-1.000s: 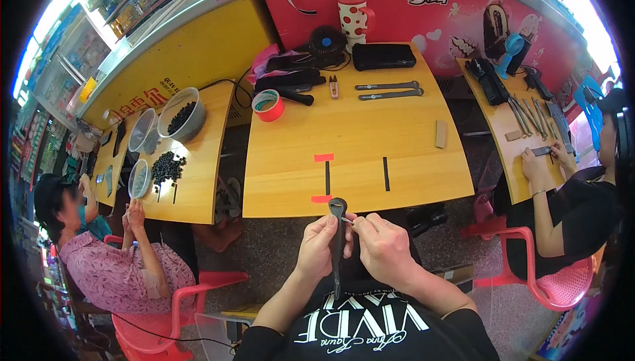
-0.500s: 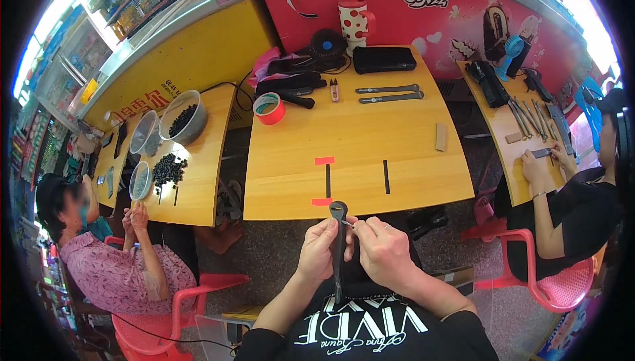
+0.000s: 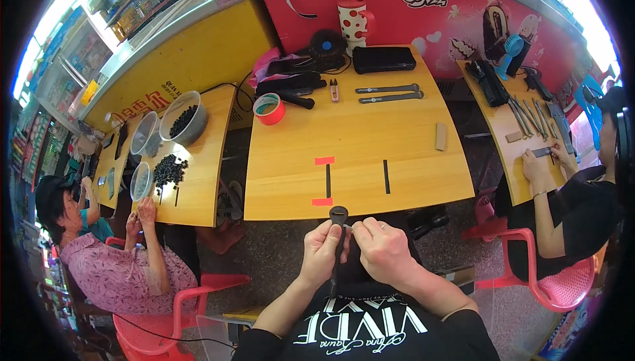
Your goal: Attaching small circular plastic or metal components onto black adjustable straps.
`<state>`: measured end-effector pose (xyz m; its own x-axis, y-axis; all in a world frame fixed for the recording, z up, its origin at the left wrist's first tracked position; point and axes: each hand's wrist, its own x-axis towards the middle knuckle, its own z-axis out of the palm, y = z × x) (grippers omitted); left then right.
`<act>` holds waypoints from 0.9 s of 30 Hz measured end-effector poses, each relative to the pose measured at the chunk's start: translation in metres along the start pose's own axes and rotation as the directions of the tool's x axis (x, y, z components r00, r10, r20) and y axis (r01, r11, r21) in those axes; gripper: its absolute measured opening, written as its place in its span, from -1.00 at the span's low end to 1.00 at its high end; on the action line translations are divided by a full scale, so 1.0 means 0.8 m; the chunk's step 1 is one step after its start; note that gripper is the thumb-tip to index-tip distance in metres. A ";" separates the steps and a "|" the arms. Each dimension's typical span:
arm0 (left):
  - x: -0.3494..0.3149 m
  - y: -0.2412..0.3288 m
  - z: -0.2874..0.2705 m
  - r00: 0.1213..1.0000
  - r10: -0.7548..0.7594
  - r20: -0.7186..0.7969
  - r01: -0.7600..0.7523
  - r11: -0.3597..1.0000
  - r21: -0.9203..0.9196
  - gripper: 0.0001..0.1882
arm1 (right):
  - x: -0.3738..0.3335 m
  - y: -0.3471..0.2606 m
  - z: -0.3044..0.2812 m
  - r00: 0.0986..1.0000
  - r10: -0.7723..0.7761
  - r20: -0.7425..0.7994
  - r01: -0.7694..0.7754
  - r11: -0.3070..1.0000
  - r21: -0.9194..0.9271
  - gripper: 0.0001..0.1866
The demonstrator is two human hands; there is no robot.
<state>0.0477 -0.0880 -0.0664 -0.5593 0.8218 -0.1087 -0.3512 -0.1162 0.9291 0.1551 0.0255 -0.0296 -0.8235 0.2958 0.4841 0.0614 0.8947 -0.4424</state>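
Note:
My left hand [image 3: 319, 253] is closed around a dark, flat strap [image 3: 338, 215] with a rounded, slotted head, held upright just off the near table edge. The strap's lower part hangs down in front of my shirt. My right hand [image 3: 385, 250] is closed in a pinch beside the strap, its fingertips near the strap's edge. Something small and pale shows at those fingertips, too small to name. Two similar grey straps [image 3: 390, 93] with rounded ends lie side by side on the table [image 3: 357, 136]. A pair of small thread snips [image 3: 334, 90] lies to their left.
Red tape marks [image 3: 324, 161] and black strips [image 3: 386, 177] sit on the table's near half. A red tape roll [image 3: 269, 109], a black case [image 3: 384, 59], a fan [image 3: 327, 45] and a brown piece [image 3: 440, 136] lie farther off. People work at side tables left and right.
The strap has turned and tilted, so its head now sits slightly lower and its slot faces differently. Both hands stay close together at it. The person at left has shifted their hands.

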 end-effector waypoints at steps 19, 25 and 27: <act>-0.001 0.003 0.002 0.986 0.146 0.082 -0.165 0.939 0.303 -0.76 | 0.015 0.032 -0.027 0.995 0.083 0.050 -0.097 0.893 0.439 -0.94; 0.001 0.014 0.001 0.961 0.176 0.212 -0.254 0.862 0.438 -0.76 | 0.005 0.035 -0.022 0.993 0.122 0.008 -0.111 0.869 0.483 -0.94; 0.001 0.015 0.002 0.949 0.184 0.255 -0.292 0.820 0.493 -0.75 | 0.003 0.035 -0.023 0.997 0.069 -0.031 -0.050 0.911 0.408 -0.92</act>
<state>0.0439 -0.0878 -0.0551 -0.4040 0.9009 0.1585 0.2456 -0.0601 0.9675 0.1651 0.0574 -0.0271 -0.7997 0.3666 0.4755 -0.1331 0.6640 -0.7358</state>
